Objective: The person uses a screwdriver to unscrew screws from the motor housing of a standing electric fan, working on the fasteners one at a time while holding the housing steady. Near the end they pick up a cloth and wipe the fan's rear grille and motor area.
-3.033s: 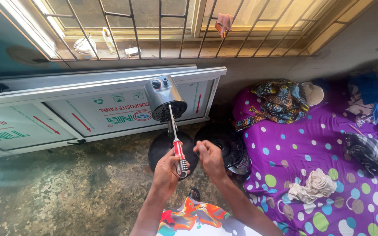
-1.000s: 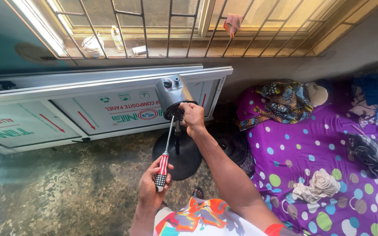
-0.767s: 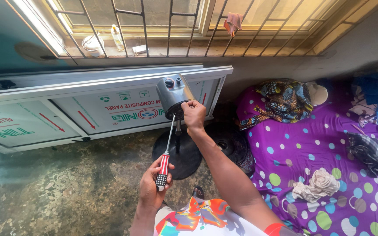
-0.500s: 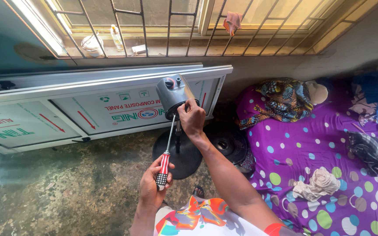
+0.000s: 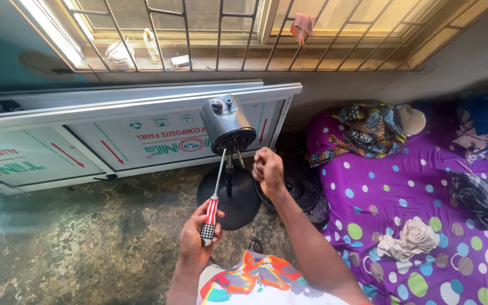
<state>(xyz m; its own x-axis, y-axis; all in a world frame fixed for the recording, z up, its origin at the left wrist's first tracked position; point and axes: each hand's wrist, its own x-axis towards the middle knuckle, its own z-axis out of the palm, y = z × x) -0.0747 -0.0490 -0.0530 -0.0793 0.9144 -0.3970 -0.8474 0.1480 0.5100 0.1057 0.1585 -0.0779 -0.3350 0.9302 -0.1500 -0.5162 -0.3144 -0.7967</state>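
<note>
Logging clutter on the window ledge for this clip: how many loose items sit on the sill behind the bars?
3: a round white container at left, a slim clear bottle beside it, a small flat pale object further right. Bars may hide more.

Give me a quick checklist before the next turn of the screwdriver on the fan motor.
1. Left hand gripping the red-handled screwdriver: ok.
2. Screwdriver tip seated in a screw under the grey motor housing: cannot tell, too small.
3. Right hand steadying the housing: not ok, it is a closed fist beside the pole, apart from the housing.
4. Round black base flat on the floor: ok.
5. Anything held in the right fist: cannot tell.
</note>
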